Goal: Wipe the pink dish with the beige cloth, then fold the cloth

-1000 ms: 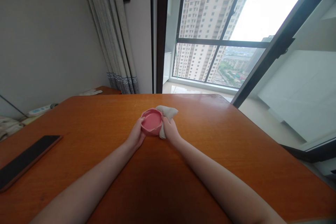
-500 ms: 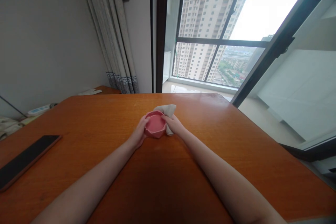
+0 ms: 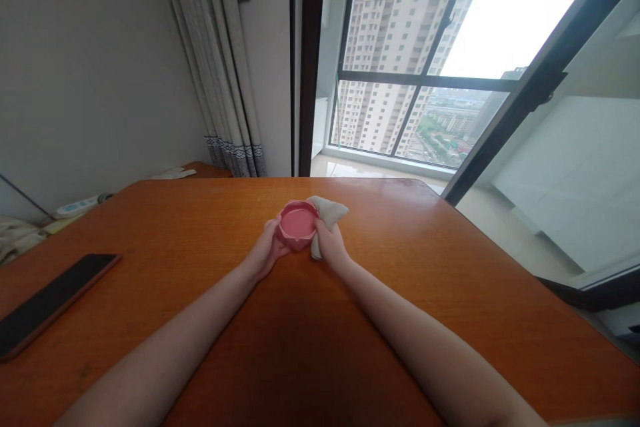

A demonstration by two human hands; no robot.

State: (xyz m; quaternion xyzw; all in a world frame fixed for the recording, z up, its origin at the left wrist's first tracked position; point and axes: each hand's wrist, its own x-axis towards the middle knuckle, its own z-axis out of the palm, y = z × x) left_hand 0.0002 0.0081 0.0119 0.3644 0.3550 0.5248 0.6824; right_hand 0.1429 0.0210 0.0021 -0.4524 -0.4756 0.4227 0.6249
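Observation:
A pink faceted ashtray [image 3: 299, 221] with small notches in its rim is held above the wooden table [image 3: 210, 213], its hollow facing me. My left hand [image 3: 265, 250] grips its left side, thumb at the rim and fingers underneath. My right hand [image 3: 331, 240] is closed on a pale grey cloth [image 3: 330, 211] at the ashtray's right side. One part of the cloth sticks out beyond the hand to the upper right, and another hangs below. The right fingertips are hidden behind the cloth and ashtray.
A long dark flat panel with a brown edge [image 3: 55, 303] lies at the table's left. Past the left edge are a white power strip [image 3: 77, 205] and some fabric [image 3: 20, 239]. A grey curtain [image 3: 220, 67] and a large window [image 3: 420, 80] stand behind the table.
The ashtray has turned and risen slightly in my hands. My right hand and the cloth have shifted along its right side, and the cloth's free end now points further right.

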